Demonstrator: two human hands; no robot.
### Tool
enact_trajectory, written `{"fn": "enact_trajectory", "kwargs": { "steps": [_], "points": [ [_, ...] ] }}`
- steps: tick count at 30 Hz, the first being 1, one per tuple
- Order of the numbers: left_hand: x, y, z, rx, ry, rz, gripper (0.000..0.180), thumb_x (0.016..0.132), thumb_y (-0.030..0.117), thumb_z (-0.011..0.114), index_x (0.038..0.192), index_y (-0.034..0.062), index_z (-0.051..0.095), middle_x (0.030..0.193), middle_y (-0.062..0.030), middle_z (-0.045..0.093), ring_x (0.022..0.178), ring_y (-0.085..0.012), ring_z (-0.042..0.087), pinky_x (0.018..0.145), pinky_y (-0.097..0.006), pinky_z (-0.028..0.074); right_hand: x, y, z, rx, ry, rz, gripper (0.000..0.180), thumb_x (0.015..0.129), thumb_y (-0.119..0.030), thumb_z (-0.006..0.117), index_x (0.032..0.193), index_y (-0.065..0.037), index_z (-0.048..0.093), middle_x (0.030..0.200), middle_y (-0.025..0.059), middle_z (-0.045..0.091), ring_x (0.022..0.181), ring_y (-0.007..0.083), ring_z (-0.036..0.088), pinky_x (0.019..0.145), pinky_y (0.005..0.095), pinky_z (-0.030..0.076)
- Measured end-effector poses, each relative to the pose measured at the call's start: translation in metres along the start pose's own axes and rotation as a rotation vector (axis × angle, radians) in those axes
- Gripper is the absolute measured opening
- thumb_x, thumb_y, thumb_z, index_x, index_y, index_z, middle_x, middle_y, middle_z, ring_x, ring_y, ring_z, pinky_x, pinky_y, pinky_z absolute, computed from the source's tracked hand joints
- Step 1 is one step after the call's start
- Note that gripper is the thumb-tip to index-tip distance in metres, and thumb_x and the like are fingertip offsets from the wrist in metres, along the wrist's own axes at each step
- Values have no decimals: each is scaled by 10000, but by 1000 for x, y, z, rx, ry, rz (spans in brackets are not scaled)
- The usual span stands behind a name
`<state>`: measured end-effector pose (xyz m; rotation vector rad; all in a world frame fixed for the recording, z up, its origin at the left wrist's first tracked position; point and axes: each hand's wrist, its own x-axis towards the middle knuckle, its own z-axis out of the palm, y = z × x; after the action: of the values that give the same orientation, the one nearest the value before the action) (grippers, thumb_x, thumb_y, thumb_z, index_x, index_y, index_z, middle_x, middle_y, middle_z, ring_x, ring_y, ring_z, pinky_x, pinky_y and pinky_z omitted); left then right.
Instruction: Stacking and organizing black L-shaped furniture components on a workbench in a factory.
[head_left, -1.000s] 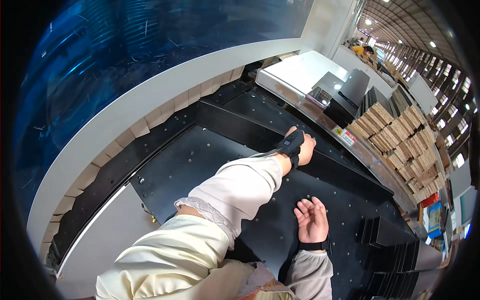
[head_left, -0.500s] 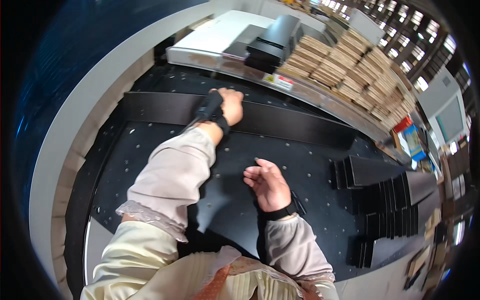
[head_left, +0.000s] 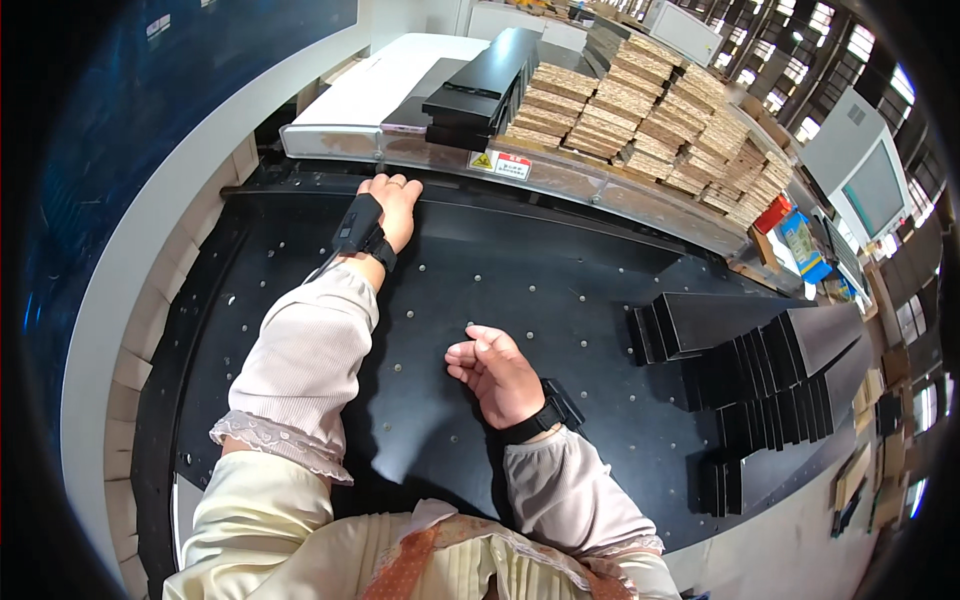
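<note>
A long, narrow black board runs across the upper middle of the frame, along the far side of the black tabletop; whether it stands on edge, leans or lies flat is hard to tell. The left grip is at the board toward its left end, back of the hand up, fingers bent over the far long edge; the thumb is hidden, so I cannot tell whether it pinches the board. The right grip is near the centre of the frame, fingers loosely curled and partly open, holding nothing, above the tabletop, which is dotted with small pale studs. A black device is strapped to the left wrist and another black device to the right.

At the right of the frame, stacked black boards sit on the tabletop in uneven, stepped groups. Beyond the long board, a raised ledge crosses the upper part, carrying warning labels. Behind it are a white panel, more dark boards and piled chipboard strips. A monitor stands at upper right, near a blue-and-yellow box. A dark blue window fills the upper left, with pale curtain strips below its frame.
</note>
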<state>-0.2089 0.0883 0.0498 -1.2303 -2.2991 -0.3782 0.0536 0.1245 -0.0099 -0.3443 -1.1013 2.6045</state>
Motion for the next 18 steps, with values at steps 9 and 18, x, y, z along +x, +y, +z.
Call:
{"fn": "enact_trajectory", "kwargs": {
  "steps": [9,18],
  "points": [
    [-22,-15,8,20,-17,65,235,779,54,488,942,118,644,921,-84,640,898,-286,599,831,-433,456,0,2,-3,3,24,-53,244,947,-152,481,1167,-53,518,999,130,638,950,239,614,862,367,490],
    [-53,59,20,-291,-553,-4,872,772,586,598,1444,129,283,1515,-150,189,1397,-420,38,1059,-647,128,-1,3,2,-1,10,-46,208,953,-165,490,1139,-75,517,979,119,641,917,218,610,844,350,478]
  ]
}}
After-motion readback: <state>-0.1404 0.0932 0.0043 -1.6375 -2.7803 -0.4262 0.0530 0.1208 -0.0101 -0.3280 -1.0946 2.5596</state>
